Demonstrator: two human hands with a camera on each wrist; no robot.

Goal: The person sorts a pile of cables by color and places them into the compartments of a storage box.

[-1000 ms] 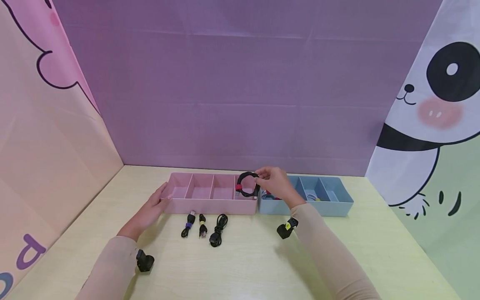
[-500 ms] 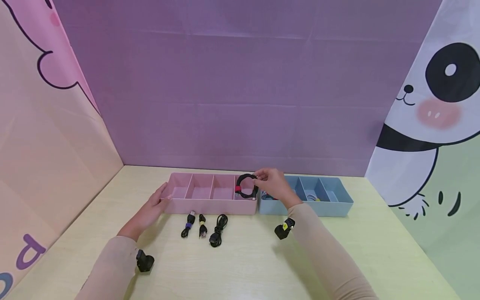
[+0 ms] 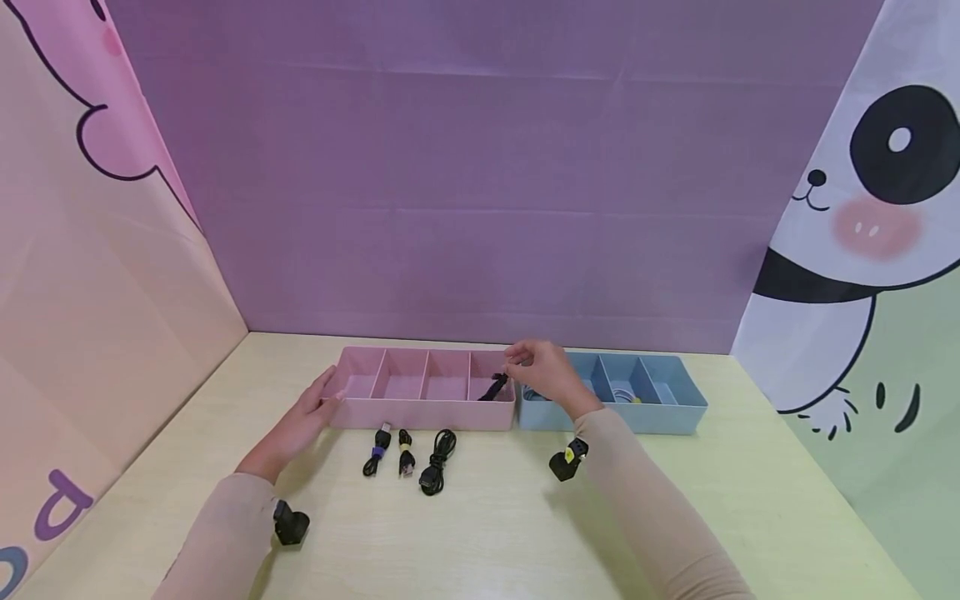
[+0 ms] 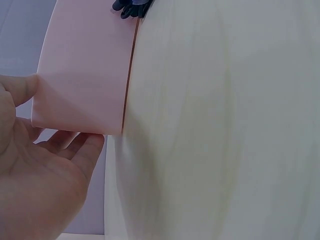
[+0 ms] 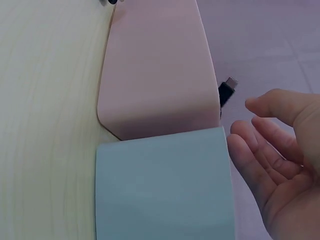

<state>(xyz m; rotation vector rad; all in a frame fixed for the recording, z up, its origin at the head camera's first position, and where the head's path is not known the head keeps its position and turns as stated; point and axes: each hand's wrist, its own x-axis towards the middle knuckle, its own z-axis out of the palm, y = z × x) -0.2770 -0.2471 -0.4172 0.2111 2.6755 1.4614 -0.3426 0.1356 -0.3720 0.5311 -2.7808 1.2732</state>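
At the left end of the pink divided box (image 3: 423, 414), my left hand (image 3: 306, 417) holds the corner; in the left wrist view its fingers lie along the end wall and the thumb touches the rim. My right hand (image 3: 546, 373) hovers over the pink box's rightmost compartment, thumb and fingertips apart. Just beyond those fingers, a black cable (image 3: 493, 387) leans in that compartment. Its plug (image 5: 228, 91) sticks up past the rim in the right wrist view. The box wall hides most of the cable there.
A blue divided box (image 3: 615, 417) adjoins the pink one on the right, with cables in some compartments. In front lie three black bundled cables: one with a purple tie (image 3: 377, 450), one with a yellow tie (image 3: 406, 452), and a larger one (image 3: 437, 462). A purple backdrop (image 3: 480, 208) stands behind.
The coiled black cable has dropped from upright in my right hand's pinch into the pink box's rightmost compartment, and the fingers have parted from it. My left hand has stayed put.
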